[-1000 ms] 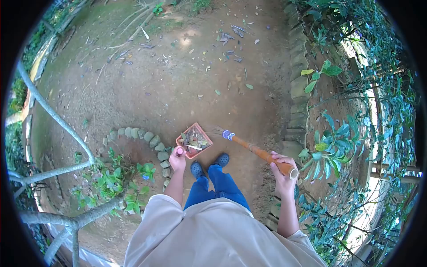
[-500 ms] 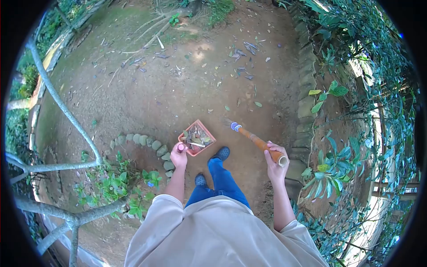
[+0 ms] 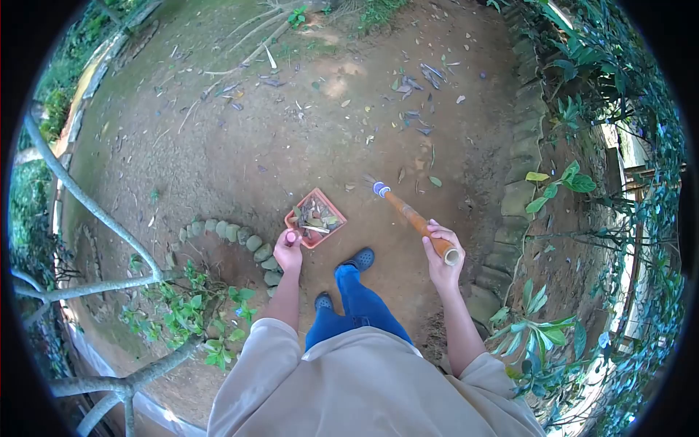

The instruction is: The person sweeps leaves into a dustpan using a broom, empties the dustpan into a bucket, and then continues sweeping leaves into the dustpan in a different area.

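Note:
My left hand [image 3: 287, 256] is closed around the upright handle of an orange dustpan, seen end-on from above. The dustpan [image 3: 329, 234] is low over the dirt ahead of my feet, with dry leaves and plant bits in its tray. My right hand [image 3: 443, 264] grips a broom [image 3: 408, 211] near the top of its long brown handle, whose hollow end points up at me. The broom slants forward and left, a blue-and-white binding above its thin, dark bristles. Those bristles are close to the ground, to the right of the dustpan.
Fallen leaves [image 3: 411, 81] are scattered over the dirt ahead. A curved row of stones [image 3: 231, 231] borders a leafy plant [image 3: 178, 309] on the left, where bare branches [image 3: 109, 222] reach in. Edging tiles [image 3: 518, 197] and dense shrubs line the right side.
The broom and right hand have shifted slightly left, bringing the bristles nearer the dustpan. The left hand and dustpan have moved a little left in view. Both hands keep their grip.

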A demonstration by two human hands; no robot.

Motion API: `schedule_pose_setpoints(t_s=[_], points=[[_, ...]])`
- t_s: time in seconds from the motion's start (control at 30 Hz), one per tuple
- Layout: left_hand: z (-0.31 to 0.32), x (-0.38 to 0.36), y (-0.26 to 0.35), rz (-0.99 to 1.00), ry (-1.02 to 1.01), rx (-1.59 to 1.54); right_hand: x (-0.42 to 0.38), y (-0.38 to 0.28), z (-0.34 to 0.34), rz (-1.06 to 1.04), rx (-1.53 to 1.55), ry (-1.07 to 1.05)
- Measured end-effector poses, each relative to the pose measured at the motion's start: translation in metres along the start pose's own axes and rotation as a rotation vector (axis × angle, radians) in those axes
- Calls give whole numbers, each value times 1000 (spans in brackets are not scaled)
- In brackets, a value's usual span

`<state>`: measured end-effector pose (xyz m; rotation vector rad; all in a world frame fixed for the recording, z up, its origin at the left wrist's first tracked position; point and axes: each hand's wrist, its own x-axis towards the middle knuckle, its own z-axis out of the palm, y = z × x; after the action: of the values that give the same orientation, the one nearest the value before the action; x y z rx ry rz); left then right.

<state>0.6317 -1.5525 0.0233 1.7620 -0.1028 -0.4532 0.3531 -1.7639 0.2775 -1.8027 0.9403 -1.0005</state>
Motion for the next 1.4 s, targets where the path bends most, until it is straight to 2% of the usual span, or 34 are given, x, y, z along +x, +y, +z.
schedule_pose_setpoints(t_s=[0.17,0.33,0.53,0.67,0.9,1.17,1.37,1.4], points=[[27,6,15,-41,27,102,33,29,15,-23,-12,-169],[44,5,18,-93,23,112,48,13,5,41,68,-290],[62,15,23,-74,51,148,68,-8,-30,151,153,-161],[74,24,30,-65,37,134,83,-11,-56,122,140,-167],[81,30,49,-25,-5,175,106,-6,-75,118,85,52],[104,59,65,-26,-116,87,107,35,-69,121,-20,215],[138,88,81,-6,-248,230,102,58,-41,161,-139,285],[144,94,76,-18,-266,155,101,57,-35,174,-155,290]])
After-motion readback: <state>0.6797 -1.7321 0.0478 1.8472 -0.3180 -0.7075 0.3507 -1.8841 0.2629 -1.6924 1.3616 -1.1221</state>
